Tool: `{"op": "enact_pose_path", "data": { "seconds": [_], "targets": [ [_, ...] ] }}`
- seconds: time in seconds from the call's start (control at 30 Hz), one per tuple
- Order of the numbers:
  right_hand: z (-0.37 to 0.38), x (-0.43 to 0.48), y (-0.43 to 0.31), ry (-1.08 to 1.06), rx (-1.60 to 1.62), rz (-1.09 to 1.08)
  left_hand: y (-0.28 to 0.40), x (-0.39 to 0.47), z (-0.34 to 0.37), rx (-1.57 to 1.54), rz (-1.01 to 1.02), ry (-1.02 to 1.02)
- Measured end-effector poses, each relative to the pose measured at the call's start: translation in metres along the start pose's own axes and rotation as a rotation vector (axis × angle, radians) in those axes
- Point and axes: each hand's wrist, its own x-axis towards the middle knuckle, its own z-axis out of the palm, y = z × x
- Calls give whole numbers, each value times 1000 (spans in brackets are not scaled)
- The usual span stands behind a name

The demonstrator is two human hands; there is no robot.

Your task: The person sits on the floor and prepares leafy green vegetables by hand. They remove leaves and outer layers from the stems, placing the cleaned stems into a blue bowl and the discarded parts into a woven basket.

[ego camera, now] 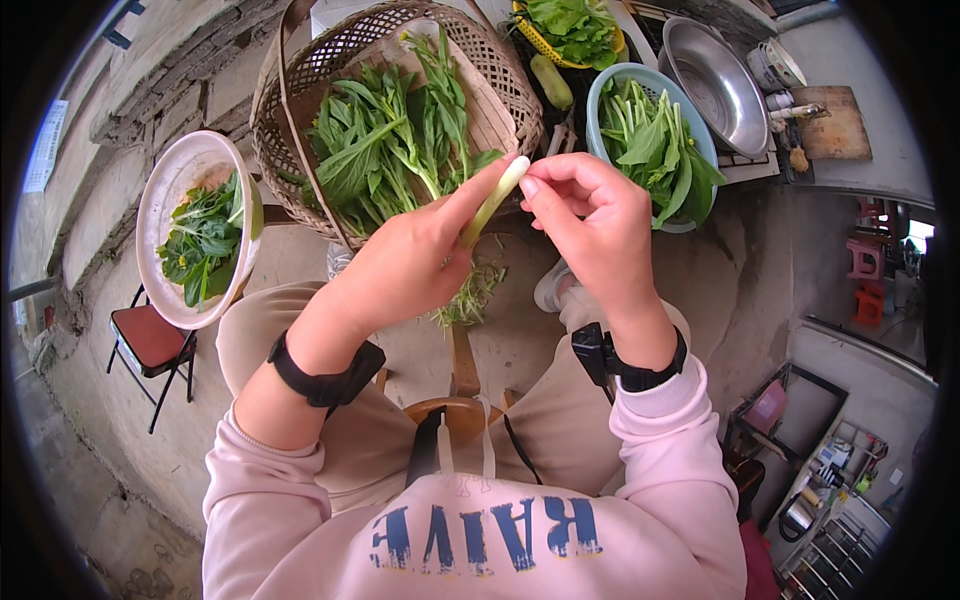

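A pale green, peeled-looking vegetable stalk (495, 199) slants up between the hands, its whitish end at the top. My left hand (427, 247) holds it with the index finger laid along it. My right hand (596, 217) has its thumb and index finger brought together at the whitish end; whether they pinch anything is too small to tell. Just beyond the hands stands a woven basket (274, 127) with leafy flowering greens (375, 150) in it. Thin green peelings (476, 292) lie below, between the knees, partly hidden by my left hand.
A blue-green colander (596, 112) of leafy stems stands right of the basket, near a metal basin (724, 82), a green gourd-like vegetable (551, 81) and a yellow basket (551, 49) of leaves. At left are a pale basin (154, 247) with greens and a folding chair (150, 334). A wooden board (832, 124) lies far right.
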Motion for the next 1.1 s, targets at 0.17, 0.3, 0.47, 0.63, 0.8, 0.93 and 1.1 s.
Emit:
{"op": "enact_pose_path", "data": {
  "seconds": [0.17,0.3,0.47,0.63,0.8,0.93,1.1],
  "targets": [
    [0,1,-2,36,-69,-110,3,1,-4,121,5,-6],
    [0,1,-2,22,54,0,3,3,-5,110,45,18],
    [-4,2,-2,-38,243,186,3,2,-8,158,40,-9],
    [0,3,-2,-29,399,238,4,2,-4,-106,-72,-73],
    [9,0,-1,-12,456,224,12,6,11,-773,-254,-59],
    [7,-1,-5,3,519,122,10,10,3,-1012,-310,32],
    [-16,1,-13,-5,598,-60,-1,12,-10,-1230,-256,140]
  ]
}}
